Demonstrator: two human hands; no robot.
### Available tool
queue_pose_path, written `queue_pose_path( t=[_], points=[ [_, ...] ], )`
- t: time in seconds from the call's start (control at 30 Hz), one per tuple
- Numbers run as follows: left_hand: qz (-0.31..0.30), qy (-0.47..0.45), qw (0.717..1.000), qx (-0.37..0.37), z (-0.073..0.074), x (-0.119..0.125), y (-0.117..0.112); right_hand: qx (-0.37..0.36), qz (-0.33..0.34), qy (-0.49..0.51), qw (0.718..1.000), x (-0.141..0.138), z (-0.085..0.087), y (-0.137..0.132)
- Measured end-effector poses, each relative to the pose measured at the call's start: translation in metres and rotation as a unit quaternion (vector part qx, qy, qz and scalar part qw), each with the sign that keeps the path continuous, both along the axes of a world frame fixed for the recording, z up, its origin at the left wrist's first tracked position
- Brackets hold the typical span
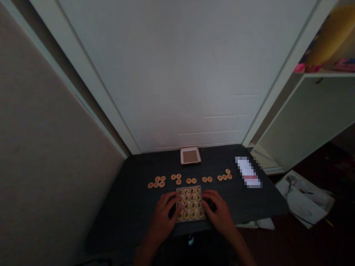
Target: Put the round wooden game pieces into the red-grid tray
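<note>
A small square box stands near the front edge of the dark table. Round Chinese chess pieces with black characters fill it in neat rows. My left hand curves around the box's left side, its thumb and forefinger reaching over the rim by the pieces. At the right side, my right hand holds the edge with bent fingers and thumb. Beyond the box, pieces with red characters lie in small groups, among them a left cluster, a middle pair and a right cluster.
Near the table's back edge lies a shallow square tray or lid. A blurred-out white and red item rests at the table's right end. A white panel rises behind the table. An open white container sits lower right.
</note>
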State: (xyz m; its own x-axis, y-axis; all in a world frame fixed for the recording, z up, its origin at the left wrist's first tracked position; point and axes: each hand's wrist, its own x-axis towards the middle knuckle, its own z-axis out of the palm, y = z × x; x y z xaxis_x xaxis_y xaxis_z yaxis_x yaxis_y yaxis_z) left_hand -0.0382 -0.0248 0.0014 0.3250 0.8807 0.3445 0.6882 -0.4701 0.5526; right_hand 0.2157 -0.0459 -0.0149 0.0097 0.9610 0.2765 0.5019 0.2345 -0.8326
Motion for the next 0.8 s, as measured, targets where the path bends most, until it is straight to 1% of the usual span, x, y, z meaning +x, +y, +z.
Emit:
queue_pose_path(
  t=[0.23,0.4,0.57,0.67,0.8],
  points=[
    [-0.005,0.011,1.000,0.012,-0.006,0.002,-0.006,0.018,0.021,-0.061,0.998,-0.001,-0.006,-0.001],
    [0.006,0.007,1.000,0.008,-0.006,0.003,-0.006,0.023,0.030,-0.080,0.996,-0.003,-0.010,0.000],
    [0.006,0.035,0.999,-0.011,-0.004,0.004,-0.006,0.020,0.022,-0.119,0.993,-0.009,-0.004,0.003],
    [0.002,0.059,0.998,-0.018,-0.005,0.004,-0.006,0.020,0.028,-0.143,0.989,-0.015,0.001,0.008],
    [0.008,0.075,0.997,-0.023,-0.007,0.004,-0.005,0.035,0.020,-0.156,0.987,-0.021,0.003,0.013]
  ],
)
